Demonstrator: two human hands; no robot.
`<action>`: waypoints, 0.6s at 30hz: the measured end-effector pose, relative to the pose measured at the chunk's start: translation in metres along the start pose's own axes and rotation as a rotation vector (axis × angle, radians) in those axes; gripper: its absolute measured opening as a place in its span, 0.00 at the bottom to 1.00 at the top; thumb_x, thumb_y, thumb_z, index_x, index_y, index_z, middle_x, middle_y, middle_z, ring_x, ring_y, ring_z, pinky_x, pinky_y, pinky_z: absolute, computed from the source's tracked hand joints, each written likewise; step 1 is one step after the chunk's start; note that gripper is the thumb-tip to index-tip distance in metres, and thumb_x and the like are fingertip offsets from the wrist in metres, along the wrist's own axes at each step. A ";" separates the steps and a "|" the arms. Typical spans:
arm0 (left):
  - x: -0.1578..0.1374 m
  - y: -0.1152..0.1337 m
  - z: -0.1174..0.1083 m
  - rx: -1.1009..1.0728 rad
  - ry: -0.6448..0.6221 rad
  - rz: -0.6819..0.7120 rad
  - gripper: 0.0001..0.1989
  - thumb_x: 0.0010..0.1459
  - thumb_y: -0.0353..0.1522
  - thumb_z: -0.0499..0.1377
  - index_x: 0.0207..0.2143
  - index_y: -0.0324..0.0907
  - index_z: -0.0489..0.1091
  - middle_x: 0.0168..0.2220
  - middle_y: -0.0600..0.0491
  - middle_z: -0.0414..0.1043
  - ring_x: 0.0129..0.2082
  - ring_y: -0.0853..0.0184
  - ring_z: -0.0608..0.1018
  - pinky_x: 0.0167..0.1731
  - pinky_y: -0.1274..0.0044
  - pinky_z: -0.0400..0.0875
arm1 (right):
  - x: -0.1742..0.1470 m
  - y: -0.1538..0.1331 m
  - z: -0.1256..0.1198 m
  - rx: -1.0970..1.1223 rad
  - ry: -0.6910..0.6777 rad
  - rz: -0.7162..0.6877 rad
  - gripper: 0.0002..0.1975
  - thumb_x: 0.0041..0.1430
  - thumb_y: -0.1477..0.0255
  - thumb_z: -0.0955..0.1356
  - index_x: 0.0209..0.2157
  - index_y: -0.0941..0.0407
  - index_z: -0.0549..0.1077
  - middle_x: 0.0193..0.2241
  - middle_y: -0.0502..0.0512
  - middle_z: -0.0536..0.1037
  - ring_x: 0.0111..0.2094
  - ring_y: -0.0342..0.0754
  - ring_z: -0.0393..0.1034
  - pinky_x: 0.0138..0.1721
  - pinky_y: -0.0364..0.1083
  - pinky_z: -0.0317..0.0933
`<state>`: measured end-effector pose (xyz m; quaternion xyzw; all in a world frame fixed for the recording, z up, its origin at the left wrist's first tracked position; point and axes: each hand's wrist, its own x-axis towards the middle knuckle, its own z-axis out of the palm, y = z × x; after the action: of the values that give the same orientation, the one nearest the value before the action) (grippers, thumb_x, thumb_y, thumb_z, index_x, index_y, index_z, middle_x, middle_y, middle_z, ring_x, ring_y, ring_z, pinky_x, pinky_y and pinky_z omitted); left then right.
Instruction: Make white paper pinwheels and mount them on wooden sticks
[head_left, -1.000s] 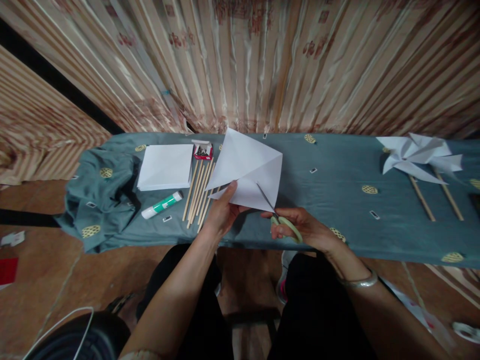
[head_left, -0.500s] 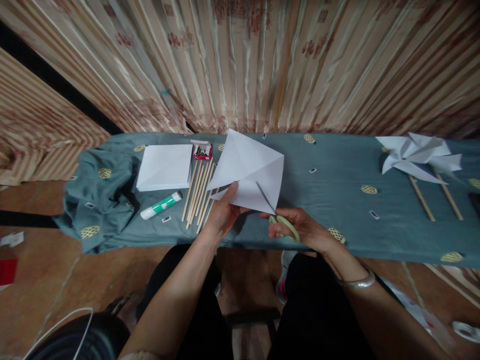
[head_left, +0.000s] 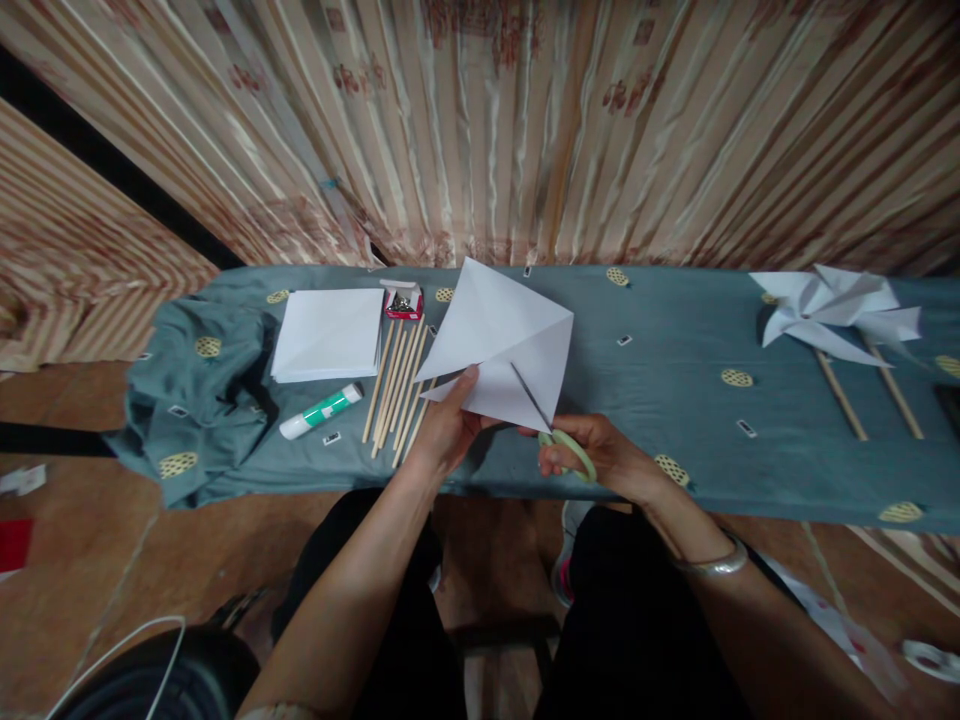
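My left hand point(head_left: 448, 425) pinches a white square sheet of paper point(head_left: 501, 312) by its lower left part, thumb on top. Creases run across the sheet, and a slit opens at its left corner beside my thumb. My right hand point(head_left: 592, 452) grips scissors point(head_left: 574, 455) by their light green handles. One dark blade lies over the paper's lower right part, pointing up and left from the near corner; the other blade is hidden beneath the sheet. The paper is held above the table, partly covering a row of wooden sticks point(head_left: 391, 385).
On the left of the cloth-covered table point(head_left: 660, 330) lie a stack of white paper point(head_left: 330, 335), a glue stick point(head_left: 321, 411) and a small red box of metal pins point(head_left: 403, 300). White paper pinwheels point(head_left: 810, 312) on sticks rest at the right. A pleated curtain point(head_left: 480, 130) hangs behind.
The paper has shifted and turned very slightly to the right. Both hands keep nearly the same place, and the scissors blade still lies across the lower right part.
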<state>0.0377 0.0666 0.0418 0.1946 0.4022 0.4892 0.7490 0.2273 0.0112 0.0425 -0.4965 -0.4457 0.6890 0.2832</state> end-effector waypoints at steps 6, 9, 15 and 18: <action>-0.001 0.001 0.001 0.002 0.011 -0.004 0.10 0.57 0.31 0.65 0.41 0.39 0.72 0.37 0.51 0.77 0.36 0.66 0.78 0.41 0.69 0.81 | 0.000 -0.001 0.002 0.037 0.019 0.021 0.32 0.37 0.54 0.79 0.41 0.61 0.80 0.20 0.49 0.76 0.23 0.41 0.67 0.25 0.42 0.60; -0.002 0.002 0.002 -0.004 0.019 -0.009 0.09 0.57 0.31 0.65 0.41 0.39 0.72 0.37 0.51 0.76 0.36 0.66 0.78 0.41 0.69 0.81 | 0.000 -0.003 0.003 0.058 0.035 0.049 0.32 0.35 0.55 0.80 0.41 0.61 0.80 0.20 0.49 0.75 0.22 0.41 0.67 0.24 0.42 0.59; -0.001 0.001 0.002 -0.019 0.029 -0.011 0.10 0.56 0.32 0.65 0.40 0.39 0.72 0.38 0.50 0.77 0.39 0.63 0.78 0.44 0.66 0.79 | 0.000 -0.005 0.005 0.089 0.066 0.078 0.32 0.32 0.57 0.81 0.40 0.61 0.81 0.19 0.49 0.76 0.21 0.40 0.68 0.24 0.41 0.60; -0.001 0.001 0.003 -0.023 0.024 -0.013 0.09 0.56 0.32 0.65 0.39 0.38 0.72 0.37 0.51 0.77 0.38 0.65 0.78 0.44 0.67 0.79 | 0.001 -0.004 0.005 0.100 0.055 0.069 0.31 0.32 0.58 0.81 0.39 0.60 0.81 0.19 0.49 0.76 0.21 0.41 0.69 0.23 0.41 0.61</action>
<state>0.0392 0.0661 0.0443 0.1777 0.4068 0.4910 0.7496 0.2223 0.0127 0.0461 -0.5156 -0.3856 0.7057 0.2959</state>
